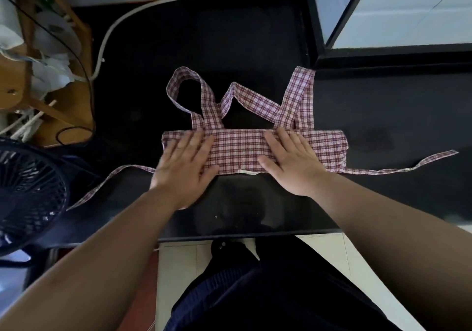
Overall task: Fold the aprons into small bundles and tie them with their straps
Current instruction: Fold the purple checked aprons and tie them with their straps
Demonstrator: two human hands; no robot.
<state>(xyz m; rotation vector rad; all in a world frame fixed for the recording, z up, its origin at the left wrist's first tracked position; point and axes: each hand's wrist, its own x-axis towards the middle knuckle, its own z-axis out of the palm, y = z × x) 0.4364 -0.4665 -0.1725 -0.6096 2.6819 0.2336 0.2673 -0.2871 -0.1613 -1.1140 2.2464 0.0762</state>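
**A:** Which step was in hand?

**B:** Pressing a fold flat, I judged. The apron point(240, 149) lay as a long narrow band across the black bench point(255, 36), under both palms. The left grip point(184, 167) was released, fingers straight and flat on the band's left part. The right grip point(293, 162) was released too, pressing flat just right of the middle. Neither was grasping cloth.

**A:** And the straps?

**B:** The neck straps point(204, 95) lay looped and crossed just beyond the fingertips of both grips. One waist tie point(109, 181) trailed out left of the left grip, and the other point(421, 163) stretched well out to the right of the right grip.

**A:** What did the next move call for?

**B:** Probably folding the band's ends in toward the space between the grips to make a small bundle. After that the ties would be gathered to wrap it. Each grip would have to lift and pinch an end.

**A:** Was there room?

**B:** There was open bench beyond the grips and to the right. The bench's near edge ran close behind the wrists. A fan point(25, 190) stood left of the left grip, near that tie's end. A glass-sided case point(383, 11) sat well beyond the right grip.
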